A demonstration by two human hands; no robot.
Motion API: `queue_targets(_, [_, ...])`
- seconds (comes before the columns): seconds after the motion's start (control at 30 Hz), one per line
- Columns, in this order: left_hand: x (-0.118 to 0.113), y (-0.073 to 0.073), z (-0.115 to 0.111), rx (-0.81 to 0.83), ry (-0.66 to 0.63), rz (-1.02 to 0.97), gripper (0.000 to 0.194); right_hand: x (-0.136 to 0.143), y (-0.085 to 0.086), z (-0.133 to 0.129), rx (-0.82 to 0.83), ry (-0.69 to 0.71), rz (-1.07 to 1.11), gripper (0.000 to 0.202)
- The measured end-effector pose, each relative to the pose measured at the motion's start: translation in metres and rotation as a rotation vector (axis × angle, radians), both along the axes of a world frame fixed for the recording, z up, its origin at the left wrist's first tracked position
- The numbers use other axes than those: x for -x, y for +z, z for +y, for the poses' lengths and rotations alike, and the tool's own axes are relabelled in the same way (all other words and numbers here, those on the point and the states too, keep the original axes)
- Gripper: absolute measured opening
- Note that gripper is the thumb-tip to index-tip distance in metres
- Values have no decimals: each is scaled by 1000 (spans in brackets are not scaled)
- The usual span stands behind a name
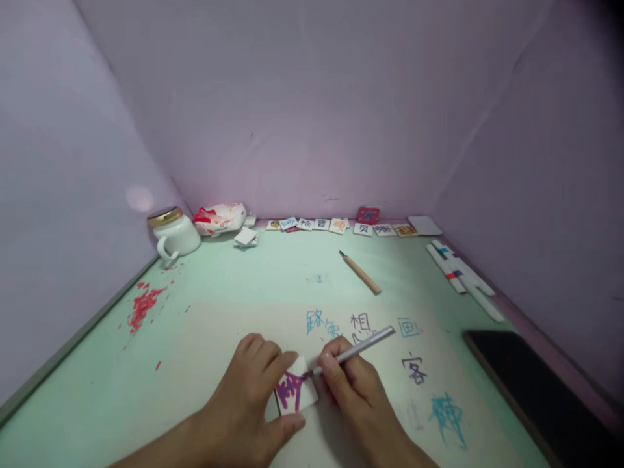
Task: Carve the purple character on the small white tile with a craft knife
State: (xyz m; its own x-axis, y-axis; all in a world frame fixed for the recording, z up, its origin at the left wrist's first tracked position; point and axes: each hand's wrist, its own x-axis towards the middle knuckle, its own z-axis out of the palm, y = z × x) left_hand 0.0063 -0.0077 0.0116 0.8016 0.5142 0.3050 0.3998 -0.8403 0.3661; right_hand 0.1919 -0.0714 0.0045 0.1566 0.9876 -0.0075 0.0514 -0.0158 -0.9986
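Pinching a small white block near the table's front edge — left hand; gripping a silver knife, tip at the purple-and-red design — right hand. Mid-carving, apparently; calls for a steady block and short strokes.

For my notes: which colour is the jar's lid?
Gold, on the white jar; head view shows it.
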Motion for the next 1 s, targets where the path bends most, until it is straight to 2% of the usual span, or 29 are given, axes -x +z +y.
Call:
queue_targets(0.1, [5, -14, 6, -113, -39, -73, 48, 2, 0, 0, -5, -8, 8, 39])
queue_targets(0.27, [10, -31, 15, -231, -52, -58, 50, 5, -1, 0, 9, -10, -11, 42])
queue_targets(0.4, [10, -33, 15, -239, -41, -60, 48, 6, -2, 0, 37, -52, -8, 43])
queue_targets(0.57, [7, -32, 13, -250, -35, -76, 48, 2, 3, 3, 92, 18, 56, 46])
queue_targets(0.7, [4, -34, 10, -227, -1, -72, 47, 1, 7, 3, 134, 23, 110, 44])
queue_targets(0.9, [3, -47, 12, -359, 41, -89, 51, 1, 6, 1, 166, -8, 77, 48])
queue_targets(1.0, [1, -50, 11, -377, 78, -84, 55, 1, 6, 1, 158, -37, 41, 49])
